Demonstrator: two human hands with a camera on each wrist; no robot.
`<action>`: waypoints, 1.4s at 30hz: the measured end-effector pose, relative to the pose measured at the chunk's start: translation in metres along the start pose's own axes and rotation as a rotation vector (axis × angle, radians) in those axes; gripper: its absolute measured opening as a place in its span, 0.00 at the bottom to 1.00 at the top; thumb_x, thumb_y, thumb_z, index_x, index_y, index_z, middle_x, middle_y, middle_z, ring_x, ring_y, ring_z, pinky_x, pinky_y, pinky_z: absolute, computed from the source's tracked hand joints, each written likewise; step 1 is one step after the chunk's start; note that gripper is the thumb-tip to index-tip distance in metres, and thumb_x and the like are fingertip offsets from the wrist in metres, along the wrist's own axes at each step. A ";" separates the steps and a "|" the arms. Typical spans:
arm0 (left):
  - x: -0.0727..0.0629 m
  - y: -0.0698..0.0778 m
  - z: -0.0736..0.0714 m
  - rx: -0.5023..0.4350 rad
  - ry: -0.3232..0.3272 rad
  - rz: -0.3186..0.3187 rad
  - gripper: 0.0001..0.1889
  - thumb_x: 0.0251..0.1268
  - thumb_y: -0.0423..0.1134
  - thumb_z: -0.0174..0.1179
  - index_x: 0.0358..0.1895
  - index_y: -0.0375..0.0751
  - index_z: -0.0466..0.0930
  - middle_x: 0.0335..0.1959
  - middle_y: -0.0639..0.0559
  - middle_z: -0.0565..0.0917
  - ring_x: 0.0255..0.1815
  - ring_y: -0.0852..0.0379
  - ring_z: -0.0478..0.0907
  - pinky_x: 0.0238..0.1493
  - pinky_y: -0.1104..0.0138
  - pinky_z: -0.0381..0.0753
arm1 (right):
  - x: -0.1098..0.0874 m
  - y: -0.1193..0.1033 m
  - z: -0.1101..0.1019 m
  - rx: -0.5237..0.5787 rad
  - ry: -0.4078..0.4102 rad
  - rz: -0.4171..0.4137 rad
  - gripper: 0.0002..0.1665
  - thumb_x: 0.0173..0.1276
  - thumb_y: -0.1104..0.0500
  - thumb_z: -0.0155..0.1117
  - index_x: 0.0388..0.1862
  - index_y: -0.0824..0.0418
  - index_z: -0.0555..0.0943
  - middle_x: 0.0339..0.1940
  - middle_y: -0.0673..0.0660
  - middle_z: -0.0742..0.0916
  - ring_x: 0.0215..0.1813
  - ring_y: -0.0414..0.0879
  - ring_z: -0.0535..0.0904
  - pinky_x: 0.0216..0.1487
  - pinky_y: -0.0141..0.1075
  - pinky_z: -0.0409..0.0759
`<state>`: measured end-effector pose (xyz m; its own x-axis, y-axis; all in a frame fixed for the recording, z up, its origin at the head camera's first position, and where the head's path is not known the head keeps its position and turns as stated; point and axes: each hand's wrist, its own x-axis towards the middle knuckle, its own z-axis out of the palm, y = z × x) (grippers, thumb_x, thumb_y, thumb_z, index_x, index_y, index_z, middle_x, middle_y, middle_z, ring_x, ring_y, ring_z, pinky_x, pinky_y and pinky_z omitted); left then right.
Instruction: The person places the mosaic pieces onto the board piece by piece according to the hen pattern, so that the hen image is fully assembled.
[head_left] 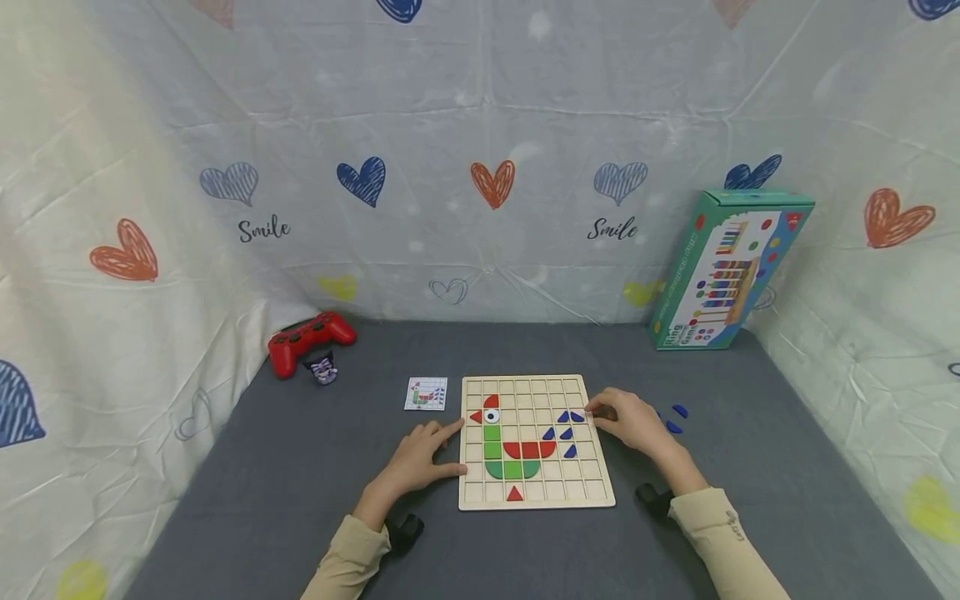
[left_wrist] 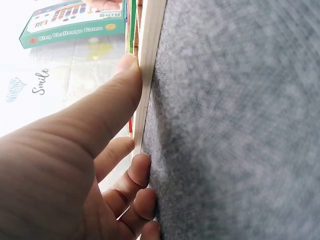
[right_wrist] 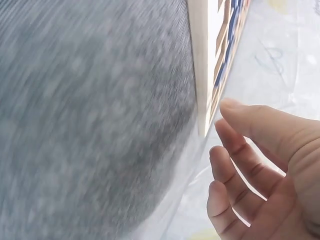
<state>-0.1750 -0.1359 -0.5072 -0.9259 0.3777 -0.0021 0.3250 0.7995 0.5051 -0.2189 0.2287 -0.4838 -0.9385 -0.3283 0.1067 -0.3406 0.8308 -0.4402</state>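
Note:
A square wooden grid board (head_left: 592,490) lies on the grey table, holding red, green and blue flat pieces and a white eye piece (head_left: 491,415) in a bird-like picture. My left hand (head_left: 418,458) touches the board's left edge with thumb and forefinger spread; the left wrist view shows the thumb (left_wrist: 117,85) against the rim and other fingers curled beside it. At the upper right edge is my right hand (head_left: 628,418), its fingertips near a blue piece (head_left: 577,417). Thumb (right_wrist: 265,122) and forefinger are bent close together in the right wrist view, no piece visible between them.
Several loose blue pieces (head_left: 679,411) lie right of the board, partly behind the right hand. A small pattern card (head_left: 426,393) is up left. Farther back are a red game controller (head_left: 309,340), a small dark figure (head_left: 322,369) and a Ring Challenge Game box (head_left: 731,271).

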 end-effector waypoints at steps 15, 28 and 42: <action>0.000 0.001 0.000 -0.002 -0.006 -0.007 0.41 0.49 0.59 0.65 0.68 0.50 0.64 0.30 0.55 0.65 0.29 0.59 0.56 0.33 0.64 0.56 | -0.019 0.028 -0.020 -0.026 0.017 0.045 0.10 0.56 0.62 0.69 0.39 0.57 0.84 0.36 0.53 0.82 0.31 0.44 0.72 0.32 0.39 0.69; 0.000 -0.002 0.002 0.002 -0.006 -0.002 0.41 0.50 0.60 0.64 0.68 0.52 0.64 0.30 0.56 0.65 0.29 0.59 0.56 0.32 0.65 0.56 | -0.032 0.052 -0.032 -0.061 0.014 0.086 0.13 0.54 0.62 0.70 0.41 0.57 0.84 0.42 0.58 0.82 0.48 0.59 0.74 0.45 0.56 0.70; 0.000 0.000 0.001 0.007 -0.004 0.002 0.41 0.50 0.60 0.64 0.68 0.51 0.64 0.30 0.56 0.66 0.29 0.59 0.56 0.32 0.65 0.56 | -0.035 0.065 -0.039 -0.066 0.001 0.118 0.12 0.55 0.65 0.68 0.40 0.58 0.85 0.41 0.59 0.82 0.44 0.57 0.76 0.42 0.55 0.72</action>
<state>-0.1747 -0.1360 -0.5082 -0.9246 0.3809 -0.0044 0.3280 0.8019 0.4993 -0.2108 0.3117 -0.4819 -0.9722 -0.2266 0.0583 -0.2311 0.8912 -0.3903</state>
